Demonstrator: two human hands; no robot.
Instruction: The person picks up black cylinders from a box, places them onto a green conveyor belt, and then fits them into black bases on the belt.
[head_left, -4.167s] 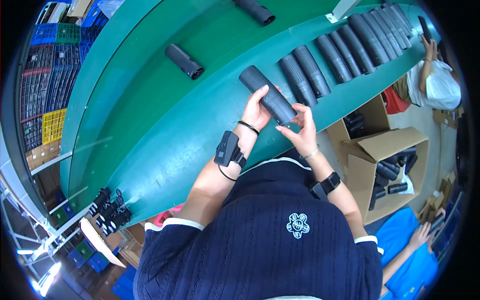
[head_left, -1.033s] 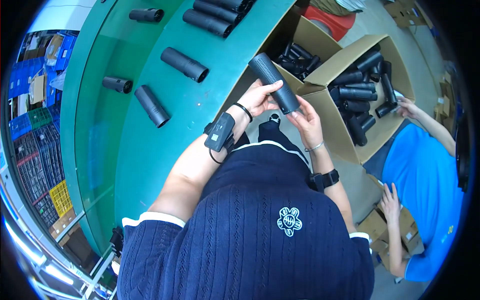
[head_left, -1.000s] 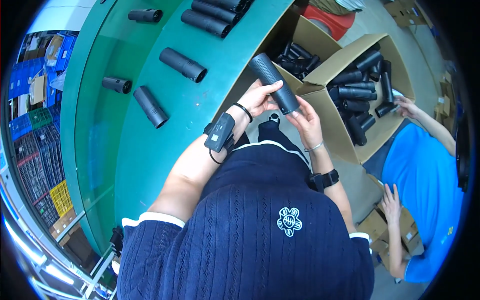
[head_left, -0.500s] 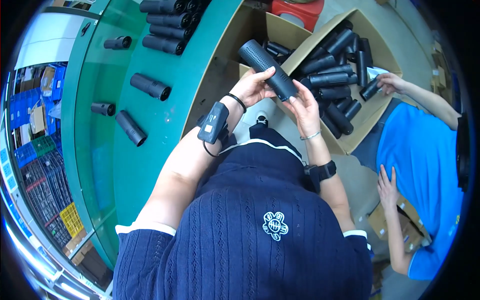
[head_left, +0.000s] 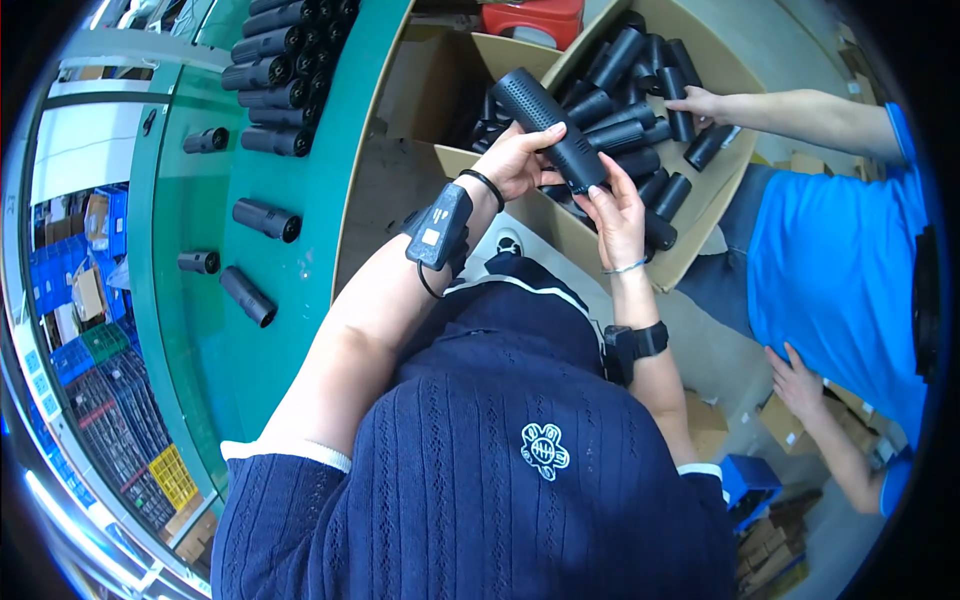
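Between my two hands is a black cylinder (head_left: 548,125), its far part perforated with small holes, tilted with the near end toward my right. My left hand (head_left: 515,162) grips it around the middle, thumb on top. The fingers of my right hand (head_left: 617,212) pinch its near end. Just beyond, a cardboard box (head_left: 672,275) holds many similar black cylinders (head_left: 620,140). On the green table (head_left: 315,205) to my left lie loose black cylinders, one of them (head_left: 266,219) nearest me, and a stacked pile (head_left: 275,90) at the far end.
A second cardboard box (head_left: 400,100) stands beside the table, with black cylinders inside. At right, a co-worker in a blue shirt (head_left: 830,260) reaches a hand (head_left: 697,104) into the fuller box. Behind the boxes sits a red container (head_left: 535,20). Shelves with crates (head_left: 115,400) are at far left.
My view has shifted slightly; I still hold the cylinder in both hands at nearly the same angle. The co-worker's hand has moved from one cylinder to another in the box.
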